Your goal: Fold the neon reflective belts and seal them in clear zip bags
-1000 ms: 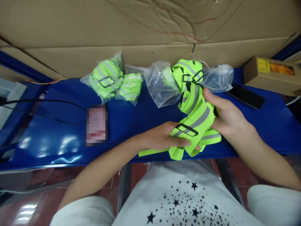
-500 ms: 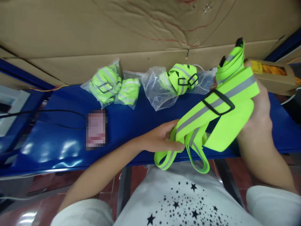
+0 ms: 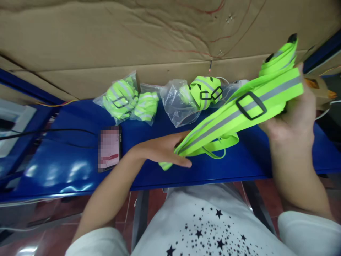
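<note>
A neon-yellow reflective strap (image 3: 221,124) with a grey stripe and a black buckle stretches slantwise between my hands. My right hand (image 3: 298,106) grips its upper end, where a folded bundle with black tips sticks up. At the lower end my left hand (image 3: 167,151) is closed around the strap, thumb lying below it. A loose loop of the same webbing hangs beneath the middle. Behind it, another neon strap with two black buckles (image 3: 206,90) lies partly in a clear plastic bag (image 3: 177,106).
Two bagged neon straps, one larger (image 3: 121,97) and one smaller (image 3: 146,106), lie at the back left of the blue table (image 3: 64,149). A phone (image 3: 109,147) lies in front of them. A cardboard box (image 3: 318,89) stands at the right, and cardboard (image 3: 106,39) lines the back.
My left hand has moved left along the strap and my right hand slightly up and right. The strap is now drawn straighter and its dangling loops have swung up.
</note>
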Demonstrator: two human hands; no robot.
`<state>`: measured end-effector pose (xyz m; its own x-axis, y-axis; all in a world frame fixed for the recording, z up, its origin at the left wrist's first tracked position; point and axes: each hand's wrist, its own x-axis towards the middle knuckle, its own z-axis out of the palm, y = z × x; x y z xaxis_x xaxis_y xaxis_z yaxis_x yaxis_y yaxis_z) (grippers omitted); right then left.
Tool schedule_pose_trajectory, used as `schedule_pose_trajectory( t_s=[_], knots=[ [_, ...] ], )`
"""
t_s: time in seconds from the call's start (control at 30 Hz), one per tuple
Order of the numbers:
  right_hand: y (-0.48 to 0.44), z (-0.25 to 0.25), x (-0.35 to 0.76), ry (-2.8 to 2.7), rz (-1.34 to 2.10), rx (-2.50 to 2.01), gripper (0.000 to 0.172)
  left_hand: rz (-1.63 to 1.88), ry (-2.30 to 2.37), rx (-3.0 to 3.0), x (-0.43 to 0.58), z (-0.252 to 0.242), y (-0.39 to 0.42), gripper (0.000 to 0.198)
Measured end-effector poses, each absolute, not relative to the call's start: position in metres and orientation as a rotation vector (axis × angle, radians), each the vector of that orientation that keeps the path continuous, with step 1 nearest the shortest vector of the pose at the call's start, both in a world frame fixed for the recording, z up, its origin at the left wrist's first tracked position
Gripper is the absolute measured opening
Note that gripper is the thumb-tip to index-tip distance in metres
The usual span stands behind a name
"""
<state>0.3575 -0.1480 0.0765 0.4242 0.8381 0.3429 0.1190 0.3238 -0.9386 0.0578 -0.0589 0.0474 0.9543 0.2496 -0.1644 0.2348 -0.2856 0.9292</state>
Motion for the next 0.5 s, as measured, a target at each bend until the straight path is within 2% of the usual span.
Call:
schedule_pose_trajectory(
  t_s=[0.2, 0.3, 0.37, 0.5],
  knots=[
    [-0.159, 0.101, 0.352, -0.993, 0.56, -1.126, 0.035, -0.144, 0.245, 1.662, 0.05, 0.055, -0.054, 0.033],
    [-0.161, 0.099, 0.342, -0.926, 0.669, -1.129, 0.029, -0.127, 0.246, 1.702, 0.052, 0.047, -0.055, 0.06],
    [-0.16, 0.093, 0.333, -0.914, 0.793, -1.113, 0.031, 0.004, 0.263, 1.766, 0.053, 0.043, -0.055, 0.08],
    [-0.152, 0.085, 0.311, -1.027, 1.008, -1.104, 0.035, 0.594, 0.312, 1.9, 0.056, 0.038, -0.052, 0.083]
  ],
)
